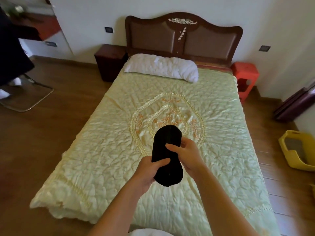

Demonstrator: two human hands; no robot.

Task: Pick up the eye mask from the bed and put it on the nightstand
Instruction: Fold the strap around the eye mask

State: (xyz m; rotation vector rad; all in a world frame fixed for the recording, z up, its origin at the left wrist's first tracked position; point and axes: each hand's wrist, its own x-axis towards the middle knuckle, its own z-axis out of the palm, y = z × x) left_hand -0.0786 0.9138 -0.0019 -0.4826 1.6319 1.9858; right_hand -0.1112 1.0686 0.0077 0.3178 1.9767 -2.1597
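A black eye mask [166, 142] is held up lengthwise above the middle of the bed [119, 150], which has a pale yellow quilted cover. My left hand [148, 171] grips its near end with the thumb across the front. My right hand [189, 154] holds its right edge at the middle. The dark wooden nightstand [110, 61] stands at the far left of the headboard, well beyond both hands.
A white pillow [162, 67] lies at the head of the bed. A red plastic stool [245, 77] stands right of the headboard. A yellow basket [296, 149] sits on the floor at right. At far left, a person's legs are by a metal chair frame [29, 97].
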